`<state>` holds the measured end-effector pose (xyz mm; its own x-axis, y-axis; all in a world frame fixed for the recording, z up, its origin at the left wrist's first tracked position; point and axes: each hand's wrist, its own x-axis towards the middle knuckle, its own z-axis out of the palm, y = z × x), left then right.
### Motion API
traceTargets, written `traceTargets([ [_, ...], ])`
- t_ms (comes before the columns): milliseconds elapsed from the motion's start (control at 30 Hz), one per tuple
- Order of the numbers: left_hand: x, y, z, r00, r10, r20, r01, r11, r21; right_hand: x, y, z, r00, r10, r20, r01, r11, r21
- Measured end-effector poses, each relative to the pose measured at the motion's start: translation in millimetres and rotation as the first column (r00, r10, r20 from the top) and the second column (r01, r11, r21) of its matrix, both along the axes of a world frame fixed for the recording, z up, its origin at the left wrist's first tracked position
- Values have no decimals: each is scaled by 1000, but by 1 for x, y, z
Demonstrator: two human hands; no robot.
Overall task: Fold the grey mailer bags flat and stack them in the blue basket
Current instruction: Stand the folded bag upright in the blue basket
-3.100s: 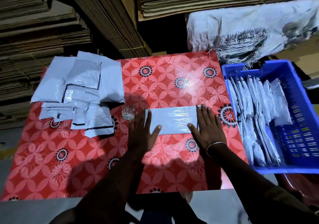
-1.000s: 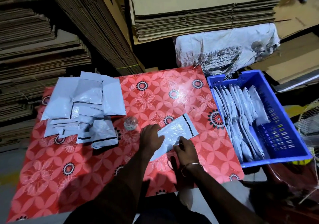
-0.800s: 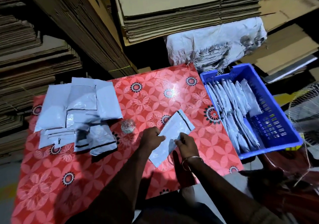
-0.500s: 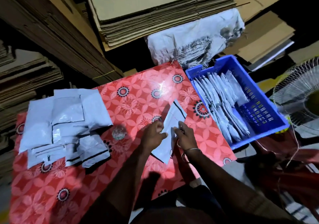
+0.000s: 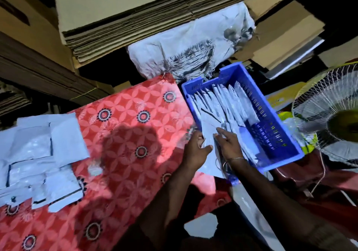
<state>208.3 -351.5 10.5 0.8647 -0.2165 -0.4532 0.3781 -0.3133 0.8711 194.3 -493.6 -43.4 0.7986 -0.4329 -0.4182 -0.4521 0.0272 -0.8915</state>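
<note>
**Folded mailer held at the basket's near-left corner, ready to go in**

The place is a storeroom with high stacks of flattened cardboard (image 5: pixel 135 14) behind, and a white woven sack (image 5: pixel 193 43) lying in front of them. A standing fan (image 5: pixel 329 123) is at the far right. The table (image 5: pixel 126 119) carries a red cloth with a flower pattern, and the shadow of the person's head falls on its middle.

The blue basket (image 5: pixel 280 134) stands just beside the right edge of the table. Inside it, a row of folded mailer bags (image 5: pixel 228 103) stands on edge along its left half; the right half shows the bare slotted wall. At the left of the table lies the pile of unfolded grey mailer bags (image 5: pixel 38 154), well apart from the hands.

The folded mailer bag (image 5: pixel 208 126) in work is between the two hands, over the near-left corner of the basket. Its long axis runs away from the person, roughly parallel to the bags already in the row, and its far end touches or overlaps them. The left hand (image 5: pixel 195 150) grips the near part, the thumb curled over the top. The right hand (image 5: pixel 228 144) is nearer to the basket; its fingers (image 5: pixel 220 132) lie against the right edge of the bag, and I cannot tell if they pinch it or only press it.

I judge the bag needs only a short push forward and to the right.
</note>
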Motion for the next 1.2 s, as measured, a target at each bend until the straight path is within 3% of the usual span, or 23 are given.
traceTargets([
  [133,-3,-80,-13,996,29,-88,-30,999,-16,1,-76,-26,997,41,-62,-44,998,-42],
  [367,-6,-164,-49,970,85,-229,-66,994,88,6,-158,-73,965,197,-175,-204,979,-24],
  [700,7,-181,-95,960,-110,-256,186,937,295,10,-173,-117,925,303,-230,-335,934,-120],
  [833,13,-183,-101,964,-104,-243,190,912,365,10,-179,-130,872,403,-279,-453,880,-143],
  [967,25,-186,-98,993,96,-68,-58,906,420,3,-191,-168,846,416,-334,-488,856,-171],
  [1067,43,-189,-96,999,34,41,-48,906,420,8,-188,-133,870,374,-321,-460,849,-259],
  [1133,51,-190,-100,997,-31,77,-6,896,444,13,-182,-110,908,352,-227,-409,861,-301],
  [1200,53,-191,-104,996,-67,53,35,885,464,16,-177,-100,918,366,-156,-394,887,-239],
])
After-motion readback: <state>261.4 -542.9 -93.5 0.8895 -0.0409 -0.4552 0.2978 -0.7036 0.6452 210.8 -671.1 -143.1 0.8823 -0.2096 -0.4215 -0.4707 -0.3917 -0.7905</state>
